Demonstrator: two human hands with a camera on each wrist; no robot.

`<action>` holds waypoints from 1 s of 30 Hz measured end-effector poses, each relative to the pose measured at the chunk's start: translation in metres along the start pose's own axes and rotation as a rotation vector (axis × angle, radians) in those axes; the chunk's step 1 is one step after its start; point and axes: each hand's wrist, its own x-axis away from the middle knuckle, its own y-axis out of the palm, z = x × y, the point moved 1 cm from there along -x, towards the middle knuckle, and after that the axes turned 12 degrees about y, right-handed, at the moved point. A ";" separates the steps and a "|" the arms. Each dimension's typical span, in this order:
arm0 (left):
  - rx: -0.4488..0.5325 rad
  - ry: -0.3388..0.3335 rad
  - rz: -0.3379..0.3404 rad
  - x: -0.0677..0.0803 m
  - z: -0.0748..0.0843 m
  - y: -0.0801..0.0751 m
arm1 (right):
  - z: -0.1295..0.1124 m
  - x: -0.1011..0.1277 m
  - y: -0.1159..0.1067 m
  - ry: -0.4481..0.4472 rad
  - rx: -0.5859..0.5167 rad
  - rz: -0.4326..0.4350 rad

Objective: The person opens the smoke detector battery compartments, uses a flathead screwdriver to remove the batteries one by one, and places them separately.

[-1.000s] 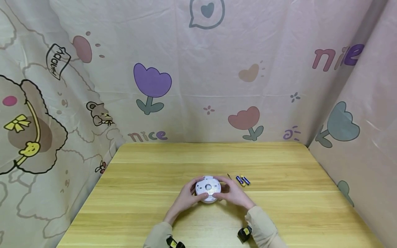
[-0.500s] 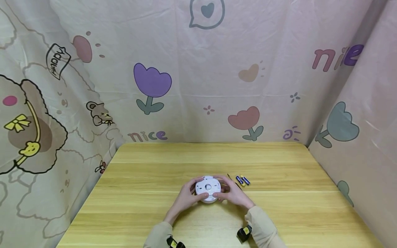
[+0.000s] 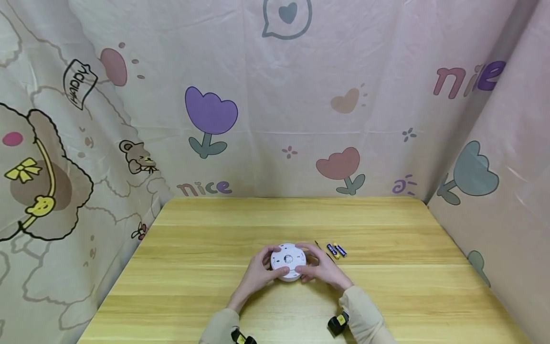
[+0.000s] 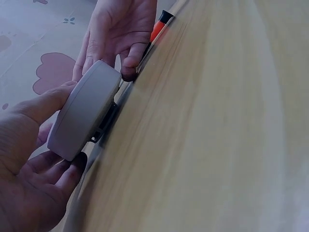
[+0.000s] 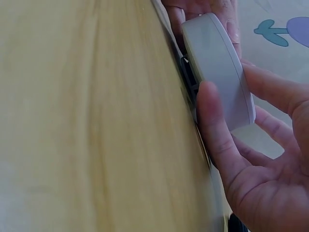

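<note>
A round white disc-shaped device (image 3: 288,260) sits at the middle of the wooden table (image 3: 386,296), held between both hands. My left hand (image 3: 259,270) grips its left rim with thumb and curled fingers. My right hand (image 3: 322,268) grips the right rim the same way. In the left wrist view the device (image 4: 84,113) is just off the tabletop, with dark parts on its underside, and my left hand (image 4: 29,164) wraps its near edge. The right wrist view shows the device (image 5: 217,67) with my right thumb (image 5: 212,125) on its rim.
Two small blue and yellow batteries (image 3: 336,250) lie just right of the hands, beside a thin dark tool (image 3: 318,244) whose orange and black handle (image 4: 159,26) shows behind the right hand. Patterned cloth walls (image 3: 275,119) close in the back and both sides.
Both hands keep their grip on the white device; only the right hand's fingers have shifted slightly.
</note>
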 end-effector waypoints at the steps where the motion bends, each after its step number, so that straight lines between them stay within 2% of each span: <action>1: 0.003 -0.001 0.001 0.000 0.000 0.000 | 0.000 0.000 0.000 -0.001 0.003 -0.001; 18: -0.032 -0.011 0.005 -0.003 -0.004 -0.004 | -0.002 0.000 0.000 0.011 -0.011 -0.009; 30: -0.010 -0.024 -0.008 -0.005 -0.003 -0.004 | 0.001 -0.003 -0.002 0.010 -0.030 -0.026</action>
